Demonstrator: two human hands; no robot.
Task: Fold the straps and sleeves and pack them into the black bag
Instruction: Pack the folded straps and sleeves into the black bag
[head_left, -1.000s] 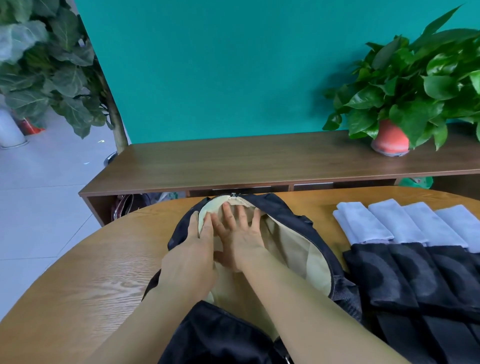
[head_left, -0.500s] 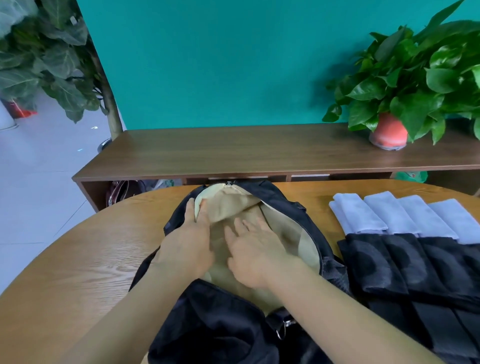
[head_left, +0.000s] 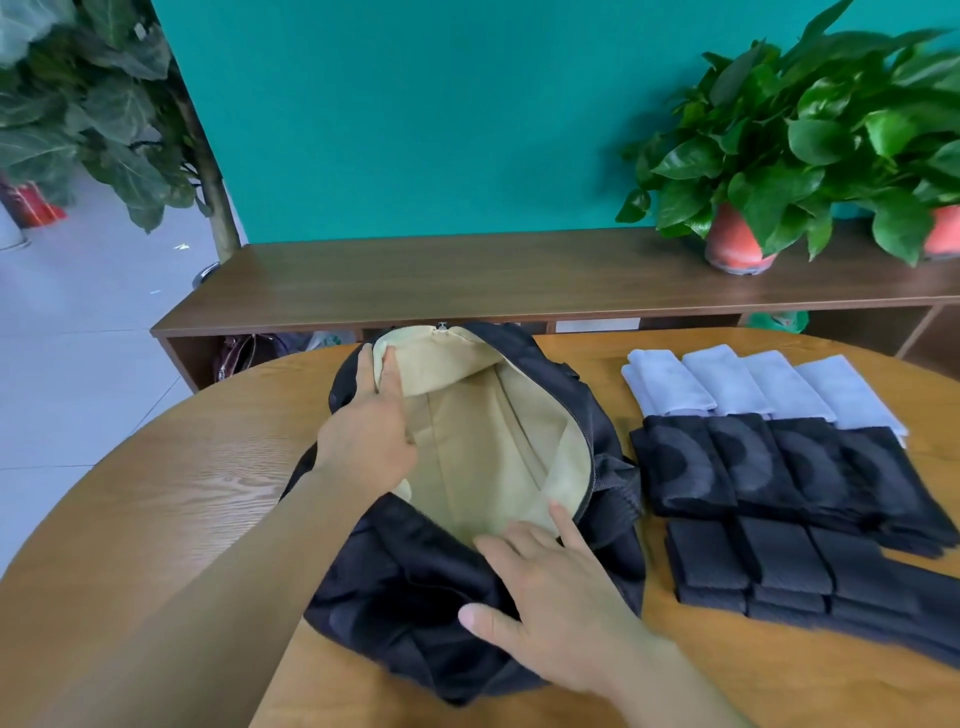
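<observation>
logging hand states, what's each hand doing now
left hand: open, fingers on black bag rim
right hand: open, flat on its near flap

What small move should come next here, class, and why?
Probably the right hand should leave the bag and reach for the nearest black folded piece. The bag lies open, its beige lining bare, with the left hand on its far rim, while the folded pieces wait on the table to its right.
</observation>
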